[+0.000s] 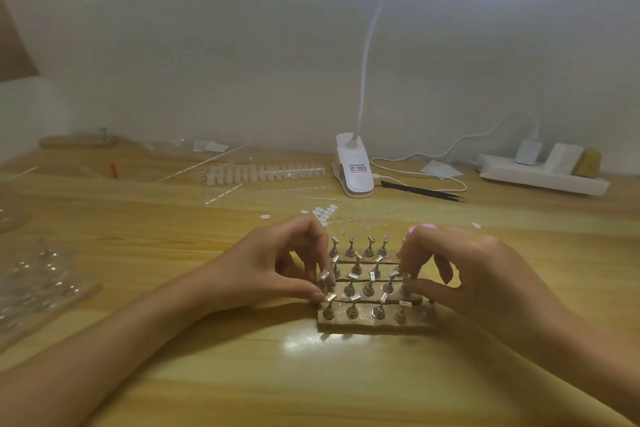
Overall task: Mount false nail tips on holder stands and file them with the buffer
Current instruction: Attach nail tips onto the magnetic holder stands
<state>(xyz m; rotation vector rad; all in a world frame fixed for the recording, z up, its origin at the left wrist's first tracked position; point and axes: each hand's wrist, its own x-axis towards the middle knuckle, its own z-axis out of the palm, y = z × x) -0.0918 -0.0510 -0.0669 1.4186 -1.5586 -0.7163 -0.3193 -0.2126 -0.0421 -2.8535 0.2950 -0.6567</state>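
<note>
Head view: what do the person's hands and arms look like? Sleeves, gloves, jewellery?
The forearms are bare right to the frame edge, with no sleeves in view. The left hand and right hand show no gloves, rings, watch or bracelets. The nails look short and unpainted, though blur makes that uncertain.

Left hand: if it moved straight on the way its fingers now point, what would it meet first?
The left hand points right. It seems to pinch the leftmost holder stand of the third row; going on, it would likely hit the next stand in that row, though depth is unclear.
</note>
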